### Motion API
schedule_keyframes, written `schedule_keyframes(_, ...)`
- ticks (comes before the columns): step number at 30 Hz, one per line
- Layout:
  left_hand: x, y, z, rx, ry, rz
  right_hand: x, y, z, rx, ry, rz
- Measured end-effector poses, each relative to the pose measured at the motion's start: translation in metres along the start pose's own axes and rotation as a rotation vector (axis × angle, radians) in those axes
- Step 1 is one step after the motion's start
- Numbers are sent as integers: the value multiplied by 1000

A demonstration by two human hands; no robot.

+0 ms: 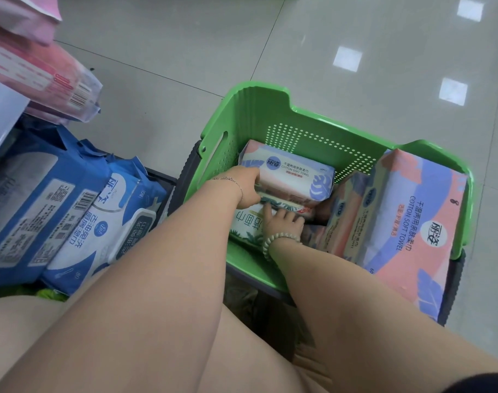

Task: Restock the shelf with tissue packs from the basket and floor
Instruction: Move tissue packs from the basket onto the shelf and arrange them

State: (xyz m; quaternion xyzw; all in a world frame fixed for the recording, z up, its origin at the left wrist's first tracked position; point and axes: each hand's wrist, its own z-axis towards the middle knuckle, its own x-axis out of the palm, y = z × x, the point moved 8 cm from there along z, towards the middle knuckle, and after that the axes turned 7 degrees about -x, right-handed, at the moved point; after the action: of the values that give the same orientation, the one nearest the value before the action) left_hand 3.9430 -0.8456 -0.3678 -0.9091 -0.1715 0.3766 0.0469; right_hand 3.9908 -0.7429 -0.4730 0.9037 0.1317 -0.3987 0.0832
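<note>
A green basket (304, 120) stands on the tiled floor and holds several tissue packs. My left hand (246, 188) reaches in and grips the left end of a pink-and-lilac cotton soft towel pack (296, 175) lying on top; its fingers are hidden behind the pack. Just below, my right hand (283, 221) curls its fingers onto the edge of a thin leaf-print pack (287, 206) under that top pack. A white-and-green pack (243, 222) lies beneath my right hand. Large pink-and-blue packs (406, 222) stand upright along the basket's right side.
Blue and white wet-wipe packs (80, 219) lie piled to the left of the basket. Pink packs (40, 78) jut out from a white shelf edge (1, 120) at the upper left. Grey tiled floor (355, 52) stretches beyond the basket.
</note>
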Motion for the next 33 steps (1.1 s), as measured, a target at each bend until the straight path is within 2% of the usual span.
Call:
schedule_keyframes(3,0,-2,-3,2,-9,1,-22,-4,-5,31,-85,46)
schedule_keyframes(7,-2,-6,-7,-1,-30,-2,-40,-1,-12,-34,-156,-49)
schedule_keyframes(10,-5,-10,-13,2,-54,4,-54,10,-19,-48,-205,-6)
schedule_keyframes(18,-19,-18,-41,5,-123,-69,-83,4,-37,-29,-43,220)
schedule_keyframes(24,-56,-9,-67,-31,-209,-42,-127,-9,-55,33,-84,332)
schedule_keyframes(29,-74,-5,-96,-52,-254,24,-164,-11,-77,-13,-91,304)
schedule_keyframes(33,-82,2,-121,-92,-285,15,-196,-15,-107,-14,-181,252)
